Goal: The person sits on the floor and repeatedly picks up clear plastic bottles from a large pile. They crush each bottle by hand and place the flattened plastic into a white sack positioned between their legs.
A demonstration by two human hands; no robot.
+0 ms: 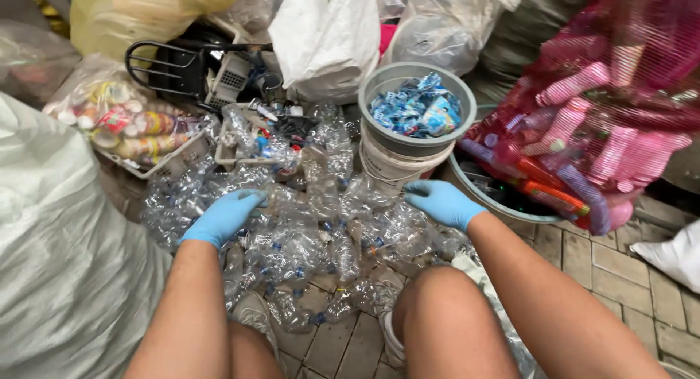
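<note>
1. Knees (437, 306) sat nearest, above the paved floor (620, 269).
2. Left hand (222, 217) and right hand (441, 202), both gloved, rested open on the crushed clear bottles (321, 233).
3. Bottles judged light, crackly, slippery; best gripped at the necks.
4. Grey bucket (379, 83) stood behind.

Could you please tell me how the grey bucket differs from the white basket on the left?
The grey bucket is round with solid walls, while the white basket is angular with slotted, open walls. The bucket stands stacked in a white bucket; the basket sits low by the crushed clear bottles. The bucket holds blue wrappers; the basket holds colourful cans. Both are open-topped and full.
</note>
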